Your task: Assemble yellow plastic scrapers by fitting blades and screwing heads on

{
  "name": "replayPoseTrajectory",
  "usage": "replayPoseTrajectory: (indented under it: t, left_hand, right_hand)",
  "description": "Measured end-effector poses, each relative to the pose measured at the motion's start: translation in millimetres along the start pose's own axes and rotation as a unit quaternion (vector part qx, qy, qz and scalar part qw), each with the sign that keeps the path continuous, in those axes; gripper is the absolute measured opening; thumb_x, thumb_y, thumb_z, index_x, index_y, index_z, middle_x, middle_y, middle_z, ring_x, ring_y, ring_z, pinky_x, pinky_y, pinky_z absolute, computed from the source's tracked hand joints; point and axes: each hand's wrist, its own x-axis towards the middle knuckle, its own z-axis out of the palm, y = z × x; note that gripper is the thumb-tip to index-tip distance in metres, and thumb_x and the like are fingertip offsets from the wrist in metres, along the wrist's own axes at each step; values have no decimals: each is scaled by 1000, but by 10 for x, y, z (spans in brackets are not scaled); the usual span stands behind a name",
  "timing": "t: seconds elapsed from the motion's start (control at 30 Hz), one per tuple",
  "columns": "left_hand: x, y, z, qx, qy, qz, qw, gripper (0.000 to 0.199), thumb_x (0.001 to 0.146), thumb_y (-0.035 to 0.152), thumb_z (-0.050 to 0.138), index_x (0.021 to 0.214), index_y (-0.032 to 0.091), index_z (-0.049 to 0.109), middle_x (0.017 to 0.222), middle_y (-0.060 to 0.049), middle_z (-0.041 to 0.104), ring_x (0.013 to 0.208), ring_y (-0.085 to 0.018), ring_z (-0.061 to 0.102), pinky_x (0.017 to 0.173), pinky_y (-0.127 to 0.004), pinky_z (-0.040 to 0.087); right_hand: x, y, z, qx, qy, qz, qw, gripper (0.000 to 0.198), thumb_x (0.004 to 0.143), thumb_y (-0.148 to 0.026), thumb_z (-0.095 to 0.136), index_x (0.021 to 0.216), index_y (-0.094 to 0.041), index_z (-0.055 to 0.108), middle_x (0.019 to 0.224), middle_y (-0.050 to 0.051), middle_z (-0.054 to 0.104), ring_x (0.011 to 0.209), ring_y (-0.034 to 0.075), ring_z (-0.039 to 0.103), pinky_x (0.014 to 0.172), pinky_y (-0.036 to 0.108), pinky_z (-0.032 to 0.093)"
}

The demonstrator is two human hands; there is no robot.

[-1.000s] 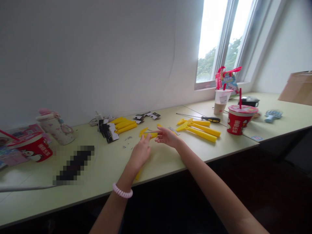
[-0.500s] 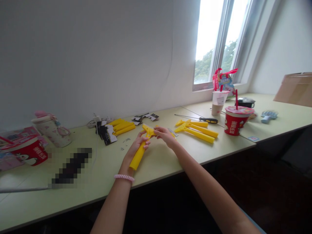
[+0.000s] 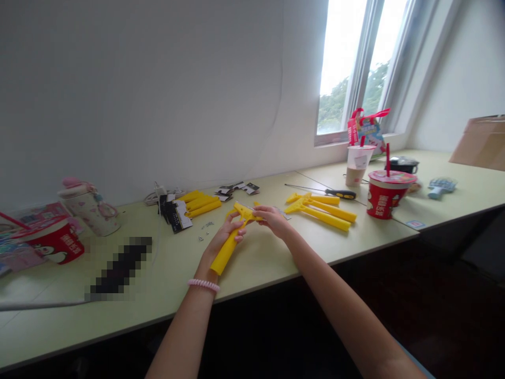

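Note:
A yellow plastic scraper [image 3: 225,253] with a wide head is in my left hand [image 3: 226,234], its handle pointing down toward the desk's front edge. The left fingers wrap around the neck below the head. My right hand [image 3: 272,218] is closed in a pinch at the right end of the scraper's head. A thin pale sliver shows by its fingertips, too small to name. Behind that hand, part of another yellow piece [image 3: 256,203] peeks out. Small metal screws [image 3: 205,227] lie scattered left of the scraper.
Several yellow scrapers [image 3: 321,211] lie to the right, near a long screwdriver [image 3: 341,194]. Yellow handles [image 3: 203,204] and black cards [image 3: 175,215] sit at the back left. A red cup [image 3: 384,197], a clear cup [image 3: 357,166], a bottle [image 3: 89,208] and another red cup [image 3: 59,242] stand around.
The view has shifted slightly, so everything sits a little further right. Both hands stay at the scraper, and the right fingertips have shifted slightly at its head.

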Motion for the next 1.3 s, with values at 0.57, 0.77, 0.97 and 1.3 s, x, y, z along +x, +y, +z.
replayPoseTrajectory:
  t: [0.57, 0.77, 0.97, 1.3]
  left_hand:
    - [4, 72, -71, -109, 50, 46, 992, 50, 78, 4, 50, 121, 27, 40, 98, -8, 54, 52, -1, 46, 40, -8, 36]
    - [-22, 270, -354, -265, 73, 198, 941, 40, 84, 3, 37, 113, 28, 48, 109, -9, 52, 53, 2, 43, 40, -3, 34]
    - [-109, 311, -439, -306, 48, 255, 916, 39, 86, 5, 34, 117, 25, 47, 106, -9, 53, 52, 2, 42, 40, -3, 34]
    - [-93, 264, -347, -271, 82, 238, 929, 34, 87, 6, 33, 109, 26, 50, 111, -7, 53, 52, 2, 42, 39, -1, 33]
  right_hand:
    - [85, 138, 76, -223, 15, -135, 965, 42, 84, -40, 45, 121, -20, 50, 113, 8, 58, 102, 17, 54, 84, 30, 42]
    - [31, 242, 354, -483, -28, -248, 839, 28, 85, -27, 46, 107, -17, 60, 106, 8, 60, 104, 19, 50, 91, 32, 36]
    - [47, 372, 877, -564, -109, -266, 774, 23, 80, -24, 52, 100, -18, 63, 85, 6, 64, 86, 17, 55, 78, 27, 40]
    - [108, 420, 1075, -573, -155, -307, 743, 24, 81, -18, 44, 93, -11, 64, 94, 12, 64, 84, 19, 58, 77, 28, 41]
